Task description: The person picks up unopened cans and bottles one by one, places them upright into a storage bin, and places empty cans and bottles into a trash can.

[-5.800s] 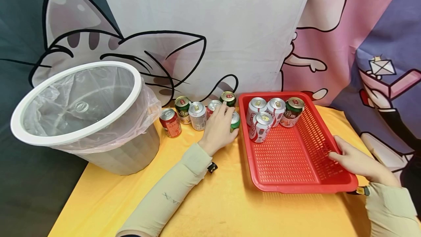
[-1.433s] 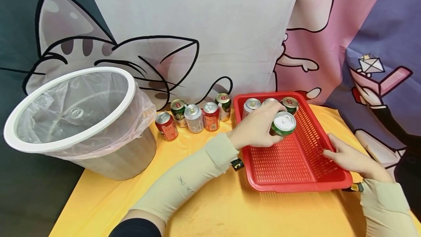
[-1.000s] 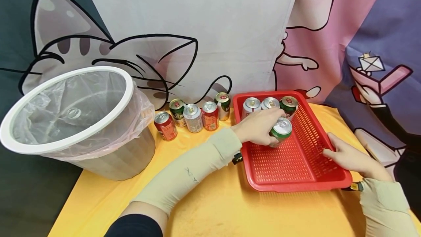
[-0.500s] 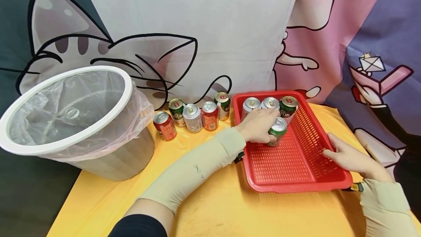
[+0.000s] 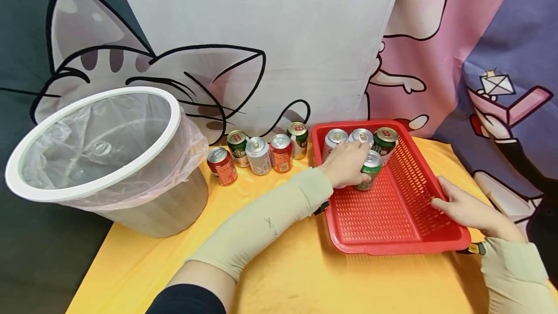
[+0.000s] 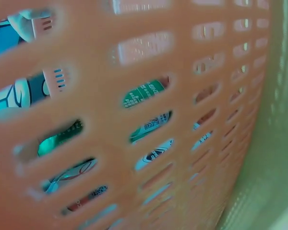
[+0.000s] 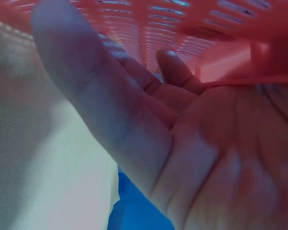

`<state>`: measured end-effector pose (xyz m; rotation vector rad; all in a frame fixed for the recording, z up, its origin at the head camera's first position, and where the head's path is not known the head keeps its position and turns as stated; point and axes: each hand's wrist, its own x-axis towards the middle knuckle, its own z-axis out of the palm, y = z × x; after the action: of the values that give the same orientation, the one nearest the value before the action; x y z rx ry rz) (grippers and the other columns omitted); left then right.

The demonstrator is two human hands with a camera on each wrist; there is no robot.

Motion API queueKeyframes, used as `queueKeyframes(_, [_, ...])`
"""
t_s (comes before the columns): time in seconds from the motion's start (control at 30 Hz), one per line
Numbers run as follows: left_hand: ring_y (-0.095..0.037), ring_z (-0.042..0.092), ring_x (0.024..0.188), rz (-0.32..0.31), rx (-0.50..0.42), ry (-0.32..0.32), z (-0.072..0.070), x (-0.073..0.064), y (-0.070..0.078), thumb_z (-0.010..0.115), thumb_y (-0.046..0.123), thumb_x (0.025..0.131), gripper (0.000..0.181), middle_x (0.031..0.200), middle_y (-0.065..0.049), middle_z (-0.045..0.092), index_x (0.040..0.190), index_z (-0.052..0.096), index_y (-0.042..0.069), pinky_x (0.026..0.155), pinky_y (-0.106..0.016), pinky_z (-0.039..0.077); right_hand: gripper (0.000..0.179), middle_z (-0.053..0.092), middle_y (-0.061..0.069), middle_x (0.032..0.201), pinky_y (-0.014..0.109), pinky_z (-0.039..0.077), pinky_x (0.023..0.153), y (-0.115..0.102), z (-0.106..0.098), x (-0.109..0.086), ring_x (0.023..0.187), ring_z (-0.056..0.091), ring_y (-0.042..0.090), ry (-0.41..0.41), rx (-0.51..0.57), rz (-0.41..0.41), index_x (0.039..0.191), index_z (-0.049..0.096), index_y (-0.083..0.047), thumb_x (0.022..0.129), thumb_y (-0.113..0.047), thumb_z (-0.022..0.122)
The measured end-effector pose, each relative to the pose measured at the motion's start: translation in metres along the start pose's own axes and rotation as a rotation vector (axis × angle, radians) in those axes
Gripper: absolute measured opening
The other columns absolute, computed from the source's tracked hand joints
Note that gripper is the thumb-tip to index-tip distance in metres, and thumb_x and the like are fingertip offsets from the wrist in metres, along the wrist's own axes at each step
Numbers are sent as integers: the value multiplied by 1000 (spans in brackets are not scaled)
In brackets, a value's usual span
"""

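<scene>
Inside the red plastic basket (image 5: 398,246), my left hand (image 5: 348,161) grips a green drink can (image 5: 371,173), thumb across its near side. The can stands upright by the basket's floor. Two white cans (image 5: 336,137) and a dark green can (image 5: 386,140) stand behind it; another white can is mostly hidden under the hand. My right hand (image 5: 472,210) holds the basket's right rim, thumb inside. The left wrist view looks through the slotted basket wall (image 6: 98,64) at bits of green and white cans. In the right wrist view, the right fingers (image 7: 120,115) lie under the basket.
Left of the basket stand a red can (image 5: 223,168), a green can (image 5: 238,147), a silver can (image 5: 259,158), another red can (image 5: 281,155) and a dark green can (image 5: 298,140). A large lined bin (image 5: 165,207) stands at left. A printed cloth (image 5: 305,28) hangs behind.
My left hand has carried the green can from the table row into the basket and lowered it beside the other cans, drawing slightly left. The right hand keeps its hold on the rim.
</scene>
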<state>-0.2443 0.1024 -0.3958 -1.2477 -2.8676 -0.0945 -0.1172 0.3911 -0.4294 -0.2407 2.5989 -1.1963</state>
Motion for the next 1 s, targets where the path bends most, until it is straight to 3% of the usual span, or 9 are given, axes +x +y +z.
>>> queueKeyframes(0.67, [-15, 61, 124, 6, 28, 18, -2, -3, 2, 75, 60, 87, 79, 139, -2, 58, 145, 48, 13, 107, -32, 50, 41, 63, 18, 105, 30, 60, 63, 0, 1, -1, 75, 70, 9, 16, -12, -33, 139, 32, 13, 102, 3, 49])
queueKeyframes(1.0, [-18, 58, 127, 23, 37, 79, -7, -14, -4, 70, 60, 91, 80, 143, -6, 55, 149, 47, 11, 112, -33, 48, 43, 63, 18, 108, 29, 60, 64, -1, 1, -1, 76, 70, 8, 13, -26, -23, 140, 31, 13, 103, 2, 50])
